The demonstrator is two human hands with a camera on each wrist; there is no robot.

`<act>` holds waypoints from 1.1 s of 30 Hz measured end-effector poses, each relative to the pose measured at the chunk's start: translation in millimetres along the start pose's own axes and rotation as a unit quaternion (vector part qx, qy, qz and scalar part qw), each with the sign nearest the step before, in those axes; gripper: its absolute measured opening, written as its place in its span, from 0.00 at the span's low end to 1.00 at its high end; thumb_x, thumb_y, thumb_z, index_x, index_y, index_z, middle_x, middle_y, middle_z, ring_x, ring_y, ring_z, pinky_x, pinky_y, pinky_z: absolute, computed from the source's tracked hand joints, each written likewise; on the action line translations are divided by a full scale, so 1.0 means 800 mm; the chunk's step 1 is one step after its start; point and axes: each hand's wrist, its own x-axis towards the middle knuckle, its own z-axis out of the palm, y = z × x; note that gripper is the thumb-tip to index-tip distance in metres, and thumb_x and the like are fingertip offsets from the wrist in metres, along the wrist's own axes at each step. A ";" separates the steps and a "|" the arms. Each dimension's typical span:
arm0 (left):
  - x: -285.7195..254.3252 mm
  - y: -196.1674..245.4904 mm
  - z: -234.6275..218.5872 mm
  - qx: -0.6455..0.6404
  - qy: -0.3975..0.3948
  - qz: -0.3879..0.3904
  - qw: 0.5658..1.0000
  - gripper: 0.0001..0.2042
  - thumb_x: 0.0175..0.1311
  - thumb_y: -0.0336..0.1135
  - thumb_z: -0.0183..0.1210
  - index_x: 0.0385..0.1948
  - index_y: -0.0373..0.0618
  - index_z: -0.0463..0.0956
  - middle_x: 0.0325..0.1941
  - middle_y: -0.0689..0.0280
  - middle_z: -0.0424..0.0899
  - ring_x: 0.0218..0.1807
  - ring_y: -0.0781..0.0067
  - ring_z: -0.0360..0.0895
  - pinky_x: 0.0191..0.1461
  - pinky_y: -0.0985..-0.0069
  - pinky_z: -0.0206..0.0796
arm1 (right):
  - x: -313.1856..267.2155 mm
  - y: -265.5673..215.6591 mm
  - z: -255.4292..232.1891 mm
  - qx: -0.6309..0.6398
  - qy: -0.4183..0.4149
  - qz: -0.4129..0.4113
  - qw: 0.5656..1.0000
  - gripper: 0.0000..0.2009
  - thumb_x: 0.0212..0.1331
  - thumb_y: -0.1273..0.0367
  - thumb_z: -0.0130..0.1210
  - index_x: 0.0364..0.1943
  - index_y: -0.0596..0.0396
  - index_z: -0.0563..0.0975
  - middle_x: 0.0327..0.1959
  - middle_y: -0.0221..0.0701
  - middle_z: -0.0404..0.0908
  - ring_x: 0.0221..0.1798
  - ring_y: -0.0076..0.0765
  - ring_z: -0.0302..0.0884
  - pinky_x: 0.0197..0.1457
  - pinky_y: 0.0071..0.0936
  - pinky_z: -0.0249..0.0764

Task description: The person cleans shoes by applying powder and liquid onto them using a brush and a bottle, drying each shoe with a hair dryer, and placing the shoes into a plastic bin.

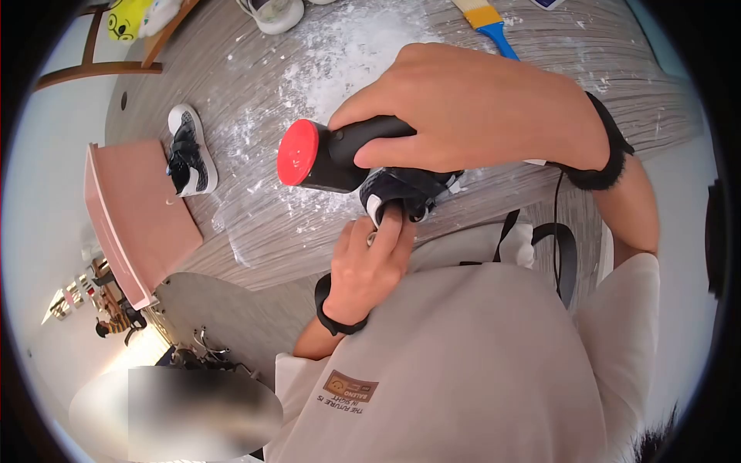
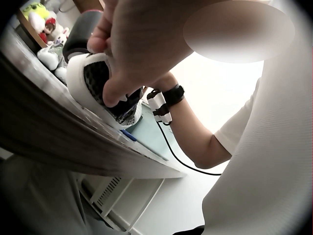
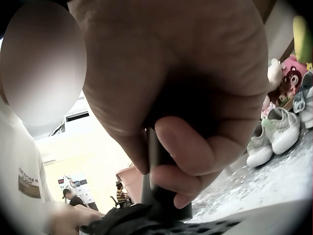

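Note:
My right hand (image 1: 471, 108) grips a black cylindrical handheld device (image 1: 340, 158) with a round red end (image 1: 298, 153). The device lies against a small black-and-white sneaker (image 1: 401, 189), partly covering it in the head view. My left hand (image 1: 367, 262) holds that sneaker, with fingers reaching into its opening. In the left wrist view the thumb (image 2: 113, 93) presses on the black upper, near the white sole (image 2: 80, 81). Seen from the right wrist, curled fingers (image 3: 183, 147) wrap the dark device just above the sneaker's black upper (image 3: 122, 220).
A second black-and-white sneaker (image 1: 189, 154) lies at the left beside a pink bin (image 1: 143, 208). White powder (image 1: 340, 62) covers much of the wood-grain table (image 1: 255, 170). A blue-handled brush (image 1: 494, 31) lies at the back, and pale shoes (image 3: 279, 134) stand farther off.

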 end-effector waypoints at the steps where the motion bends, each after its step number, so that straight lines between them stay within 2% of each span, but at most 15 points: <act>1: 0.001 0.001 -0.001 -0.007 0.002 -0.002 1.000 0.13 0.49 0.28 0.63 0.38 0.42 0.86 0.52 0.61 0.80 0.38 0.64 0.75 0.37 0.73 0.73 | 0.003 -0.003 -0.003 -0.005 -0.017 0.010 1.000 0.16 0.62 0.63 0.62 0.50 0.55 0.84 0.36 0.40 0.87 0.35 0.48 0.81 0.40 0.35 0.75; 2: 0.001 -0.001 -0.001 -0.013 0.002 -0.004 1.000 0.13 0.49 0.28 0.63 0.39 0.42 0.86 0.52 0.61 0.80 0.38 0.64 0.75 0.37 0.73 0.73 | -0.003 0.007 -0.003 -0.026 0.015 -0.022 0.999 0.15 0.62 0.64 0.62 0.50 0.56 0.84 0.37 0.40 0.87 0.35 0.48 0.81 0.41 0.35 0.75; 4: 0.001 -0.006 -0.001 -0.014 0.006 -0.006 1.000 0.13 0.49 0.28 0.63 0.39 0.42 0.86 0.52 0.61 0.79 0.38 0.64 0.75 0.37 0.72 0.73 | -0.007 0.006 -0.016 -0.020 0.016 0.022 0.999 0.15 0.63 0.66 0.61 0.51 0.57 0.84 0.38 0.40 0.87 0.36 0.45 0.82 0.41 0.33 0.76; 6: 0.003 -0.004 -0.001 -0.017 0.013 -0.015 1.000 0.14 0.49 0.29 0.62 0.40 0.42 0.86 0.51 0.62 0.79 0.38 0.64 0.74 0.37 0.73 0.73 | -0.014 -0.015 -0.054 0.031 -0.060 0.178 0.982 0.15 0.64 0.67 0.61 0.52 0.57 0.83 0.40 0.39 0.87 0.37 0.40 0.83 0.42 0.30 0.76; 9: 0.006 -0.010 -0.007 -0.035 -0.020 -0.009 0.999 0.15 0.50 0.29 0.62 0.42 0.41 0.86 0.50 0.63 0.79 0.37 0.65 0.74 0.36 0.73 0.72 | -0.058 -0.003 -0.076 0.067 -0.025 0.217 0.973 0.16 0.66 0.69 0.60 0.57 0.56 0.82 0.44 0.35 0.88 0.40 0.29 0.82 0.44 0.25 0.74; 10: 0.009 -0.010 -0.006 -0.041 -0.009 -0.010 0.999 0.16 0.49 0.29 0.62 0.42 0.41 0.86 0.49 0.63 0.78 0.37 0.66 0.73 0.36 0.73 0.72 | -0.071 -0.004 -0.084 0.042 -0.003 0.225 0.973 0.18 0.65 0.69 0.61 0.59 0.56 0.81 0.45 0.33 0.87 0.41 0.26 0.80 0.44 0.23 0.74; 12: 0.008 -0.008 -0.002 -0.045 0.013 -0.017 0.999 0.16 0.49 0.29 0.63 0.42 0.39 0.86 0.49 0.64 0.78 0.37 0.66 0.73 0.34 0.73 0.71 | -0.096 -0.014 -0.098 0.013 0.002 0.309 0.951 0.23 0.64 0.67 0.64 0.63 0.57 0.79 0.46 0.28 0.85 0.39 0.21 0.75 0.42 0.21 0.72; 14: 0.004 -0.007 0.008 -0.052 0.047 -0.016 0.997 0.16 0.48 0.28 0.64 0.41 0.38 0.86 0.49 0.64 0.78 0.38 0.66 0.72 0.32 0.74 0.69 | -0.120 -0.009 -0.102 0.043 0.040 0.343 0.937 0.21 0.65 0.68 0.65 0.61 0.55 0.81 0.44 0.29 0.86 0.37 0.22 0.76 0.43 0.21 0.72; 15: 0.001 -0.010 0.011 -0.047 0.057 -0.007 0.997 0.16 0.47 0.28 0.64 0.41 0.38 0.86 0.49 0.65 0.77 0.38 0.67 0.72 0.32 0.75 0.69 | -0.125 -0.005 -0.097 0.076 0.064 0.382 0.919 0.22 0.64 0.66 0.66 0.62 0.54 0.81 0.43 0.28 0.85 0.34 0.20 0.74 0.40 0.20 0.71; 18: 0.005 -0.006 0.009 -0.041 0.063 -0.018 0.997 0.15 0.46 0.27 0.65 0.40 0.38 0.86 0.49 0.65 0.77 0.37 0.67 0.71 0.31 0.76 0.68 | -0.129 -0.001 -0.093 0.128 0.095 0.409 0.898 0.22 0.64 0.65 0.66 0.63 0.51 0.81 0.42 0.26 0.84 0.32 0.17 0.70 0.35 0.17 0.67; 24: 0.012 -0.001 0.002 -0.036 0.068 -0.022 0.997 0.17 0.46 0.29 0.64 0.41 0.39 0.86 0.48 0.65 0.76 0.38 0.67 0.72 0.32 0.76 0.69 | -0.125 0.003 -0.090 0.119 0.110 0.384 0.909 0.23 0.65 0.63 0.65 0.64 0.52 0.80 0.40 0.26 0.83 0.28 0.15 0.68 0.32 0.16 0.65; 27: 0.015 -0.010 0.001 -0.058 0.063 -0.034 0.996 0.18 0.45 0.29 0.64 0.42 0.40 0.86 0.47 0.65 0.75 0.38 0.67 0.73 0.32 0.76 0.70 | -0.140 0.010 -0.083 0.156 0.147 0.425 0.880 0.23 0.65 0.63 0.66 0.63 0.52 0.81 0.40 0.27 0.83 0.27 0.15 0.69 0.30 0.14 0.64; 28: 0.014 -0.016 0.002 -0.066 0.060 -0.037 0.995 0.18 0.45 0.29 0.64 0.42 0.41 0.86 0.47 0.66 0.75 0.38 0.67 0.73 0.32 0.76 0.70 | -0.148 0.016 -0.076 0.125 0.140 0.418 0.889 0.27 0.71 0.61 0.59 0.70 0.59 0.72 0.43 0.38 0.86 0.26 0.17 0.69 0.22 0.14 0.56; 31: 0.013 -0.026 0.002 -0.099 0.055 -0.054 0.992 0.18 0.43 0.28 0.64 0.42 0.42 0.85 0.46 0.66 0.75 0.36 0.67 0.73 0.31 0.75 0.70 | -0.165 0.023 -0.056 0.233 0.196 0.423 0.853 0.26 0.71 0.60 0.59 0.68 0.59 0.74 0.42 0.35 0.85 0.25 0.16 0.70 0.23 0.13 0.59; 33: 0.013 -0.035 0.007 -0.144 0.075 -0.074 0.984 0.17 0.44 0.26 0.66 0.41 0.44 0.86 0.44 0.65 0.75 0.34 0.67 0.74 0.30 0.74 0.70 | -0.166 0.023 -0.036 0.269 0.210 0.413 0.844 0.25 0.75 0.61 0.53 0.69 0.62 0.71 0.44 0.37 0.85 0.24 0.17 0.68 0.21 0.15 0.58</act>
